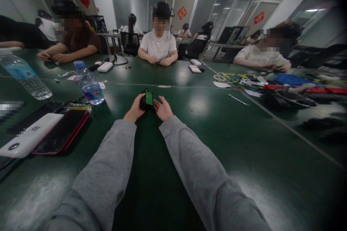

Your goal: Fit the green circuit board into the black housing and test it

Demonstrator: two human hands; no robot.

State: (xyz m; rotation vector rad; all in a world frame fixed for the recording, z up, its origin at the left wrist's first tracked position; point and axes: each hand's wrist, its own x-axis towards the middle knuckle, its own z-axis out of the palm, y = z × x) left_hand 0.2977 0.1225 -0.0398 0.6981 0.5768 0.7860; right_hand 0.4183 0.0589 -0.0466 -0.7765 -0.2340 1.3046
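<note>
My left hand (pixel 136 109) is closed around a small black object with a green face (pixel 149 97), held upright just above the green table. Its green face has small pale marks, too small to make out, and is turned to the right. Close by on the right is my right hand (pixel 163 108), palm partly up, fingers apart and holding nothing. Its fingertips come near the object's right edge; whether they touch it I cannot tell.
Left of my arms are two water bottles (pixel 90 88), a red-edged phone (pixel 63 131) and a white power bank (pixel 32 133). A wrench (pixel 238 100) lies on the right, before a heap of cables and tools (pixel 295 85). Several people sit across the green table (pixel 217 137).
</note>
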